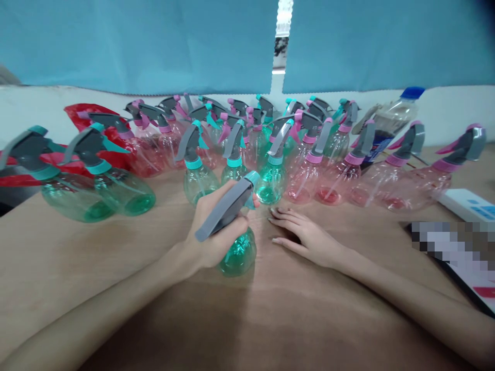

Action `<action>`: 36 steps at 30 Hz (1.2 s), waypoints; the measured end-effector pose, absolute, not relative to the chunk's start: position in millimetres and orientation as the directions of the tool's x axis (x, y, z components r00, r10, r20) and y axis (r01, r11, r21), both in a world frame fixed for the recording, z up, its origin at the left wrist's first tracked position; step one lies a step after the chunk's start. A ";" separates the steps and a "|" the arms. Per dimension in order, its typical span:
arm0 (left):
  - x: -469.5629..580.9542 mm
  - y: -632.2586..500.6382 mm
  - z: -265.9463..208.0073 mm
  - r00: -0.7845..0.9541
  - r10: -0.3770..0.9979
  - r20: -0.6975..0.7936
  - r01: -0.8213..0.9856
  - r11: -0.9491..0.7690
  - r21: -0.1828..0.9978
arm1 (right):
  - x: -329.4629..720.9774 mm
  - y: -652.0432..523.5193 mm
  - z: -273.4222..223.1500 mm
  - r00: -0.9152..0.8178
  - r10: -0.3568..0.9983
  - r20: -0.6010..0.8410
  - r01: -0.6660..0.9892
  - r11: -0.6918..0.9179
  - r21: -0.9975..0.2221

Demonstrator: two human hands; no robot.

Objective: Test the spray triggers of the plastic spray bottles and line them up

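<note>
One green spray bottle (238, 256) is clasped near its neck in the left grip (212, 232), before the other bottles (269, 186); the right grip (305, 233), released, rests on the worktop (294, 314).

A wide blue sheet (135, 46) covers the far side of the scene, split just right of the middle by a narrow upright gap (285, 13) with jagged edges, bright at its top. Below the sheet, a white strip (23, 116) runs from left to right behind a brown wooden table (328, 319), dimmer at its near edge.
</note>
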State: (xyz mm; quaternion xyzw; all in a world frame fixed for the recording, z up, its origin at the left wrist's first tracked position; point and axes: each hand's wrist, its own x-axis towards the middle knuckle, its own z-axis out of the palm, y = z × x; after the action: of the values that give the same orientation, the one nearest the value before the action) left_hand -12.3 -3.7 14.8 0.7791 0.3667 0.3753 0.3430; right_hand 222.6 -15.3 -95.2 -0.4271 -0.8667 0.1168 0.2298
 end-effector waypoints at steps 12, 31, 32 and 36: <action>-9.2 -4.9 21.7 0.440 0.829 0.346 0.310 -0.502 0.808 | 223.1 -15.0 -93.8 -0.538 0.790 0.296 0.677 0.613 -0.407; -13.1 -4.9 12.2 0.430 0.852 0.298 0.329 -0.456 0.827 | 222.9 -15.7 -92.5 -0.529 0.790 0.311 0.664 0.613 -0.427; -12.8 -4.9 11.9 0.425 0.851 0.308 0.332 -0.464 0.821 | 223.0 -15.7 -92.8 -0.529 0.791 0.306 0.668 0.611 -0.424; -10.8 -5.3 10.7 0.404 0.853 0.331 0.327 -0.472 0.819 | 223.2 -15.6 -94.2 -0.527 0.796 0.299 0.675 0.605 -0.422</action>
State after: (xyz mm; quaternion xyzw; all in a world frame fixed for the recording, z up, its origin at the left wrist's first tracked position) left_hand -10.8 -5.3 10.7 0.7659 0.3850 0.3869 0.3399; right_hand 223.2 -15.6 -94.2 -0.4254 -0.8642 0.1279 0.2361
